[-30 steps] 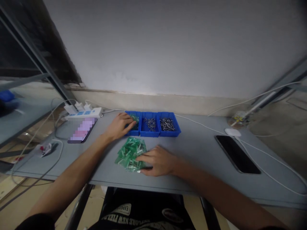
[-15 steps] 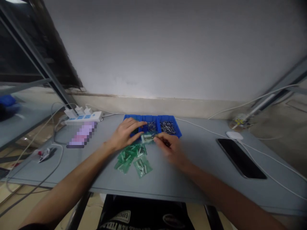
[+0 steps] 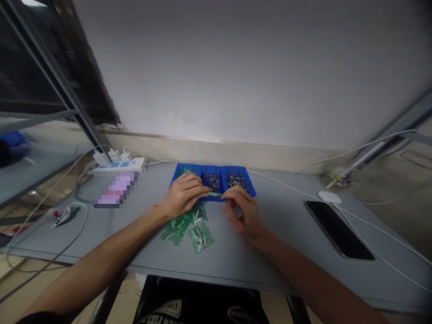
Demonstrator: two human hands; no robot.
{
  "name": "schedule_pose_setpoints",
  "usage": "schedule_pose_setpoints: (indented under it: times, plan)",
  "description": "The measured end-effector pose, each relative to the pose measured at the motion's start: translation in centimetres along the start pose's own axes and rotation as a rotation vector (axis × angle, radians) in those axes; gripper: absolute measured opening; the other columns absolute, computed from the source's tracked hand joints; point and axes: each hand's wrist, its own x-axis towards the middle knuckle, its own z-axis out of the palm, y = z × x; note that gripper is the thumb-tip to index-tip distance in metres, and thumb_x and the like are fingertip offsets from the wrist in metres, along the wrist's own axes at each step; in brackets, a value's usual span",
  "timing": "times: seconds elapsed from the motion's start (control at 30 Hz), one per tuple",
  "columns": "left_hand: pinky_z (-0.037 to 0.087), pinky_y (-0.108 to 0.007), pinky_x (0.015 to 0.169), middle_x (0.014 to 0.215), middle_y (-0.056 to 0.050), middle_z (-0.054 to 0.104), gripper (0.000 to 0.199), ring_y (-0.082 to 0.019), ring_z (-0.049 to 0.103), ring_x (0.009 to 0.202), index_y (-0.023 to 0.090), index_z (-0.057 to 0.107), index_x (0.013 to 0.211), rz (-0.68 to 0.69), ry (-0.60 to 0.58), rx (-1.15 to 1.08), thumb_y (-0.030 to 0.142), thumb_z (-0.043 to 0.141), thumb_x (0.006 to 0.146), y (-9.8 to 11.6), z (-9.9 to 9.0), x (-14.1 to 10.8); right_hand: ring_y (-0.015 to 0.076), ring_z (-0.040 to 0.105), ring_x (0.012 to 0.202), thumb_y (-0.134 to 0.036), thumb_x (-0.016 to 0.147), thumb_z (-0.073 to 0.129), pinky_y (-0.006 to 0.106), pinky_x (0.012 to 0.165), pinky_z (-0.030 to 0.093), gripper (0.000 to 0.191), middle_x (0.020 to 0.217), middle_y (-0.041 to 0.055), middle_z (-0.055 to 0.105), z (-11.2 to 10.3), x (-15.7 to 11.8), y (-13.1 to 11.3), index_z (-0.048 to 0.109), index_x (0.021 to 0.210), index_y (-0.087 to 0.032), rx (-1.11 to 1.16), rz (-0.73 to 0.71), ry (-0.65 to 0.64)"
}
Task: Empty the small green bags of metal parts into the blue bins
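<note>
Between my two hands a small green plastic bag (image 3: pixel 214 194) is stretched flat, seen nearly edge-on. My left hand (image 3: pixel 185 193) pinches its left end, and my right hand (image 3: pixel 242 208) has its fingertips on the right end. Just behind them stand three joined blue bins (image 3: pixel 253 191). Metal pins (image 3: pixel 211 182) lie in the middle bin and more metal pins (image 3: pixel 236 181) in the right one; green bags show in the left bin. Several filled green bags (image 3: pixel 178 225) are piled in front of my left hand, with one bag (image 3: pixel 200 236) nearest the table's front edge.
A black phone (image 3: pixel 338 230) and a white case (image 3: pixel 330 197) lie on the right, with white cables around them. On the left are a white power strip (image 3: pixel 119 166), a pixelated purple object (image 3: pixel 116 190) and a loose cable. A wall stands behind the table (image 3: pixel 270 265).
My left hand has closed from spread fingers onto the bag's left end. The bag has turned edge-on and been pulled level between my hands. The camera view has shifted slightly.
</note>
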Motion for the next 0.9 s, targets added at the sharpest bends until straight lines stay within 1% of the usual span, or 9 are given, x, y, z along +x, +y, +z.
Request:
schedule_pose_setpoints:
  times: [0.07, 0.17, 0.23, 0.3, 0.43, 0.6, 0.73, 0.83, 0.9]
  plan:
    - [0.050, -0.036, 0.082, 0.092, -0.005, 0.070, 0.021, -0.019, 0.062, 0.090, 0.022, 0.064, 0.117, -0.031, 0.021, -0.025, 0.026, 0.059, 0.097, 0.2, 0.0, 0.1, 0.0177, 0.055, 0.076, -0.030, 0.091, 0.062, 0.032, 0.064, 0.048, 0.025, 0.099, 0.0078, 0.059, 0.0, 0.1, 0.2, 0.057, 0.113, -0.022, -0.050, -0.032, 0.023]
    - [0.051, -0.035, 0.079, 0.092, -0.005, 0.069, 0.028, -0.018, 0.063, 0.084, 0.022, 0.058, 0.121, -0.066, 0.050, -0.068, 0.032, 0.063, 0.095, 0.3, 0.1, -0.2, 0.0180, 0.059, 0.081, -0.023, 0.092, 0.061, 0.033, 0.069, 0.053, 0.035, 0.109, 0.0088, 0.060, 0.2, 0.1, 0.8, 0.052, 0.125, -0.025, -0.092, -0.022, 0.013]
    - [0.052, -0.033, 0.077, 0.089, -0.004, 0.068, 0.028, -0.017, 0.063, 0.082, 0.022, 0.057, 0.116, -0.094, 0.083, -0.099, 0.034, 0.066, 0.093, 0.2, 0.2, -0.4, 0.0179, 0.061, 0.083, -0.019, 0.093, 0.058, 0.034, 0.073, 0.055, 0.032, 0.110, 0.0082, 0.061, 0.3, 0.0, 1.3, 0.053, 0.124, -0.025, -0.088, -0.022, 0.013]
    - [0.052, -0.031, 0.076, 0.087, -0.003, 0.067, 0.019, -0.016, 0.063, 0.081, 0.021, 0.058, 0.107, -0.123, 0.095, -0.133, 0.033, 0.066, 0.093, 0.1, 0.4, -0.5, 0.0196, 0.063, 0.089, -0.018, 0.094, 0.056, 0.035, 0.076, 0.056, 0.029, 0.111, 0.0086, 0.061, 0.3, 0.0, 1.6, 0.054, 0.122, -0.025, -0.092, -0.027, 0.013]
    - [0.051, -0.031, 0.077, 0.087, -0.004, 0.068, 0.009, -0.016, 0.063, 0.082, 0.019, 0.063, 0.095, -0.131, 0.073, -0.180, 0.027, 0.059, 0.097, 0.1, 0.4, -0.4, 0.0215, 0.064, 0.101, -0.015, 0.095, 0.051, 0.037, 0.085, 0.056, 0.026, 0.112, 0.0085, 0.064, 0.2, 0.1, 1.6, 0.060, 0.118, -0.025, -0.135, -0.050, -0.046]
    - [0.053, -0.032, 0.078, 0.091, -0.005, 0.070, 0.009, -0.016, 0.063, 0.084, 0.018, 0.065, 0.099, -0.148, 0.068, -0.205, 0.022, 0.058, 0.097, 0.2, 0.1, -0.2, 0.0178, 0.067, 0.100, -0.006, 0.093, 0.049, 0.034, 0.090, 0.056, 0.038, 0.110, 0.0043, 0.070, 0.2, 0.1, 1.5, 0.061, 0.124, -0.026, -0.105, -0.142, -0.074]
    - [0.055, -0.034, 0.081, 0.095, -0.007, 0.071, 0.013, -0.017, 0.065, 0.089, 0.018, 0.066, 0.105, -0.129, 0.050, -0.206, 0.019, 0.056, 0.096, 0.4, -0.1, -0.1, 0.0188, 0.066, 0.106, -0.003, 0.091, 0.045, 0.037, 0.094, 0.055, 0.047, 0.116, 0.0053, 0.069, 0.3, 0.1, 1.8, 0.057, 0.130, -0.026, -0.133, -0.132, -0.072]
    - [0.056, -0.036, 0.086, 0.099, -0.009, 0.071, 0.021, -0.019, 0.066, 0.096, 0.018, 0.066, 0.112, -0.117, 0.056, -0.204, 0.018, 0.053, 0.096, 0.3, 0.0, -0.1, 0.0196, 0.065, 0.109, -0.004, 0.092, 0.045, 0.037, 0.097, 0.054, 0.044, 0.117, 0.0057, 0.067, 0.4, 0.1, 2.0, 0.058, 0.128, -0.026, -0.184, -0.086, -0.052]
    - [0.056, -0.038, 0.089, 0.102, -0.009, 0.071, 0.024, -0.020, 0.065, 0.100, 0.019, 0.066, 0.115, -0.110, 0.053, -0.196, 0.017, 0.052, 0.096, 0.2, 0.1, -0.2, 0.0203, 0.064, 0.109, -0.008, 0.093, 0.049, 0.035, 0.093, 0.055, 0.038, 0.117, 0.0066, 0.065, 0.4, 0.2, 2.0, 0.060, 0.124, -0.026, -0.222, -0.054, -0.056]
